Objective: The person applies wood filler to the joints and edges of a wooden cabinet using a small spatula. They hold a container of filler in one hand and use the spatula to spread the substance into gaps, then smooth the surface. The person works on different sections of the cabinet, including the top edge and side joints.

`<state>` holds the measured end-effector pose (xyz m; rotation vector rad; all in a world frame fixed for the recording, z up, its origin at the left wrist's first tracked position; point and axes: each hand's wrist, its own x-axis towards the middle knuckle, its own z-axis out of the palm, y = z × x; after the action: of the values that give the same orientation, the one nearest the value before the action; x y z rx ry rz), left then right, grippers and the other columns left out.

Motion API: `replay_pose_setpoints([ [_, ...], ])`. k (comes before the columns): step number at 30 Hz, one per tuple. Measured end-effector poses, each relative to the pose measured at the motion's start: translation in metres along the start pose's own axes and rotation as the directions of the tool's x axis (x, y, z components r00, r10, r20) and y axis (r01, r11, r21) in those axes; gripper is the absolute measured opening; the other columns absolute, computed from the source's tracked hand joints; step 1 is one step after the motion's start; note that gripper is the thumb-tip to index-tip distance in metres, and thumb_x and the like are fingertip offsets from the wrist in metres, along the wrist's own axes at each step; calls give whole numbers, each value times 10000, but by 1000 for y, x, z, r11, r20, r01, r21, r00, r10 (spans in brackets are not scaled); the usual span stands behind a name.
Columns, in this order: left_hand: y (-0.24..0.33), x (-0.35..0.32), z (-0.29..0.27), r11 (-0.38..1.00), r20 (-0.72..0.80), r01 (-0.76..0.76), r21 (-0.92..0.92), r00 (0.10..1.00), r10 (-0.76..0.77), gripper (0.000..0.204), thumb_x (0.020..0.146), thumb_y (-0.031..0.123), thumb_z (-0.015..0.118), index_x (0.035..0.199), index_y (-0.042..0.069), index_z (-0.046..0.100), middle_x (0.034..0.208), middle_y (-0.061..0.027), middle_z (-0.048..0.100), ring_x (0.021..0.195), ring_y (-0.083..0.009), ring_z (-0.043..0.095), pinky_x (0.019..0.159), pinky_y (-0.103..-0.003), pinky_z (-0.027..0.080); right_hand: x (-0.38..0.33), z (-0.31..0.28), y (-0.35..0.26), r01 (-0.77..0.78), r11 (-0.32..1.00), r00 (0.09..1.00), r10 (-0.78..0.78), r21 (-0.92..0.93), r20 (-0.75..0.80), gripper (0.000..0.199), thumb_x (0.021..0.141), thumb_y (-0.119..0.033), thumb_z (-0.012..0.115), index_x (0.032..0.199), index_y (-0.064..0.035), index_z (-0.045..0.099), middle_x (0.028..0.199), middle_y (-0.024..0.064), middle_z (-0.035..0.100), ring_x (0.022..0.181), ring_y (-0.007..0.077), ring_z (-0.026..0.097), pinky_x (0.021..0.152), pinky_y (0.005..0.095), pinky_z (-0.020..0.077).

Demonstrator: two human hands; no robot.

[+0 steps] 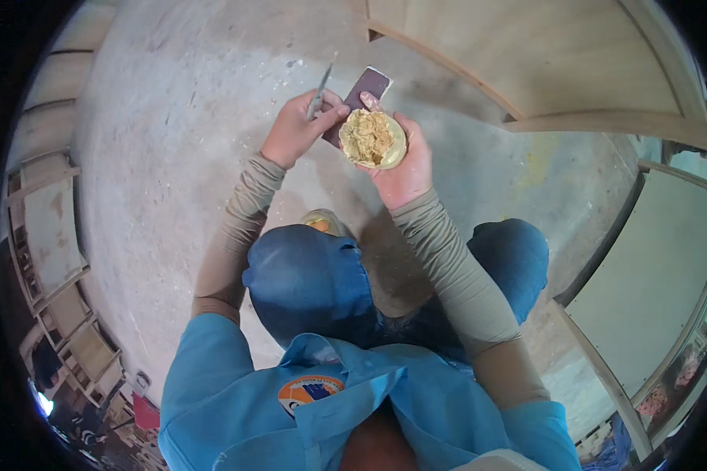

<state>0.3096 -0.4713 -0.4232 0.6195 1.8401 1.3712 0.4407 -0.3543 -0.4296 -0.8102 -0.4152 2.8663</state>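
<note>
In my right hand [407,169] I hold a round, shallow tub [397,146] heaped with lumpy yellowish putty [367,135], its fingers wrapped round the side. A flat dark-brown rectangular piece [367,85] with a pale edge, perhaps a sanding block, sits behind the tub. One smeared finger of the right hand lies against it. My left hand [298,129] is closed round a narrow grey tool [320,90], whose slim end points away from me; its exact kind is unclear. The left thumb reaches to the brown piece beside the tub.
Below the hands are my bent knees in jeans [310,279] and a shoe [322,222] on a speckled concrete floor [165,196]. A large wood-framed panel [542,55] stands at far right. Another framed panel [644,275] is at right; wooden frames [55,228] line the left.
</note>
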Motion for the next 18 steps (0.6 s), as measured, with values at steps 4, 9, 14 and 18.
replay_pose_setpoints([
  [4,-41,-23,-15,985,-52,26,-171,998,-36,155,908,162,622,898,7,615,759,16,608,683,-40,543,616,-207,461,14,-10,30,-72,996,996,75,-55,46,501,952,-339,285,1310,-45,475,1254,127,559,1139,273,543,965,462,429],
  [9,-95,-51,-35,989,-256,-2,-149,966,-37,136,900,153,629,871,21,645,768,35,614,701,-29,523,646,-207,438,21,-13,52,-174,984,983,175,35,-55,505,956,-381,300,1279,-39,484,1203,140,586,1078,296,579,904,431,477],
  [14,-136,-74,-55,995,-421,22,-100,905,-63,153,880,165,647,846,16,655,769,17,631,711,-41,527,662,-218,440,30,-55,51,-301,954,949,299,5,99,524,959,-439,289,1277,-76,492,1090,154,619,960,347,620,799,405,520],
  [18,-164,-85,-58,993,-478,-7,-121,877,-52,169,870,177,651,846,9,655,753,-3,635,708,-57,541,671,-234,451,33,-54,50,-315,943,942,325,-108,85,540,963,-475,266,1273,-95,491,1086,166,613,954,344,623,706,363,529],
])
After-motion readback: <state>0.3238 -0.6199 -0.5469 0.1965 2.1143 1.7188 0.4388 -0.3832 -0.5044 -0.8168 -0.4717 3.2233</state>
